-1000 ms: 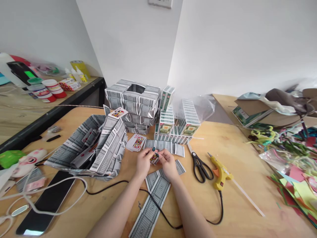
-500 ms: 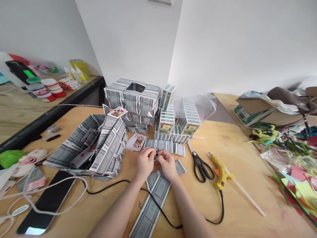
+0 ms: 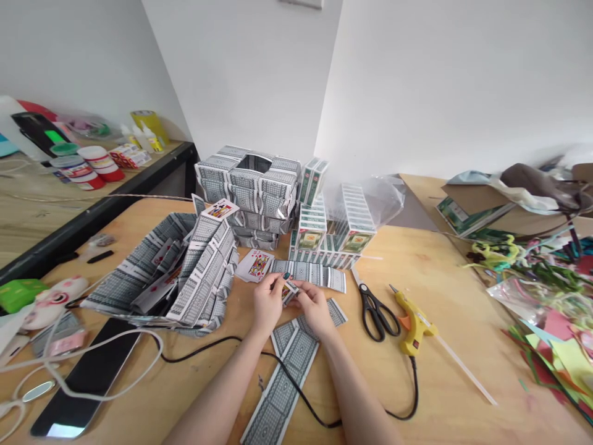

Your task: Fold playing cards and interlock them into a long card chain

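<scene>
Between my hands is a small playing card (image 3: 289, 290), bent or folded, its printed face partly showing. My left hand (image 3: 269, 303) pinches its left side and my right hand (image 3: 314, 309) grips its right edge. Under my wrists lies a long strip of joined playing cards (image 3: 283, 395), grey patterned backs up, with more joined cards crossing at its top end. Just beyond my fingers is another row of cards (image 3: 331, 277). A few loose face-up cards (image 3: 256, 264) sit to the left of it.
Left stands an open basket made of cards (image 3: 204, 272); behind it is a card-covered box (image 3: 250, 185). Boxed card decks (image 3: 311, 235) are stacked at the back. Black scissors (image 3: 377, 312) and a yellow glue gun (image 3: 416, 324) lie right, its black cable (image 3: 296, 386) running under my forearms. A phone (image 3: 86, 383) lies left.
The card between my hands has turned so part of its printed face shows. My fingers have moved slightly apart along it. Everything else stays where it was.
</scene>
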Tool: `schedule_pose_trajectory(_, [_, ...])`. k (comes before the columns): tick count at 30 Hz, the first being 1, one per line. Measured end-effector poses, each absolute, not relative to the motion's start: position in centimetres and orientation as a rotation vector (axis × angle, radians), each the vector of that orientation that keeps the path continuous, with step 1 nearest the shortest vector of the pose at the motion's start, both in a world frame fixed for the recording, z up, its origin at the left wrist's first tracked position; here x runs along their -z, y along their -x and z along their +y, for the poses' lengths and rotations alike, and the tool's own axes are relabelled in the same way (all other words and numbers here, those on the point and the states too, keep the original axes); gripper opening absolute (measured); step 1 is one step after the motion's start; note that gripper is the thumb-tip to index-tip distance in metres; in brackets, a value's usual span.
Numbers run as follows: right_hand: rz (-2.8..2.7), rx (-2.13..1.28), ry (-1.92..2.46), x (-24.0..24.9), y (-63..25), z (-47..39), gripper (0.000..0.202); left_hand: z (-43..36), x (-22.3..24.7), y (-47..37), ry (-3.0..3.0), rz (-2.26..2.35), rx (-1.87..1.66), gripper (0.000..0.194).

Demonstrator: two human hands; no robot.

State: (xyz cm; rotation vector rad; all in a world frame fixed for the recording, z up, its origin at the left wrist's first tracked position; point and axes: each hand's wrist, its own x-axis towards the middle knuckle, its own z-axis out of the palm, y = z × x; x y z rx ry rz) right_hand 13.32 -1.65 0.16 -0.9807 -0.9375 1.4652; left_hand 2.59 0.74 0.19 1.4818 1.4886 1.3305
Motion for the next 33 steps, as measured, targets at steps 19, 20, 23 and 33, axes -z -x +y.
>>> schedule_pose_trajectory(19, [-1.273, -0.647, 1.484, 0.5, -14.6, -1.7, 0.018, 0.2, 0.1, -2.3, -2.164, 1.321, -1.177, 0.023])
schedule_pose_trajectory(20, [-1.276, -0.632, 1.497, 0.5, -14.6, -1.7, 0.019, 0.2, 0.2, -2.3, -2.183, 1.320, -1.158, 0.024])
schedule_pose_trajectory(23, [-1.260, -0.619, 1.519, 0.7, -14.9, -1.6, 0.020, 0.1, 0.3, -2.6, -2.232, 1.343, -1.106, 0.026])
schedule_pose_trajectory(33, [-1.190, -0.798, 1.420, 1.0, -15.0, -1.2, 0.021, 0.2, 0.4, -2.5, -2.117, 1.464, -1.069, 0.028])
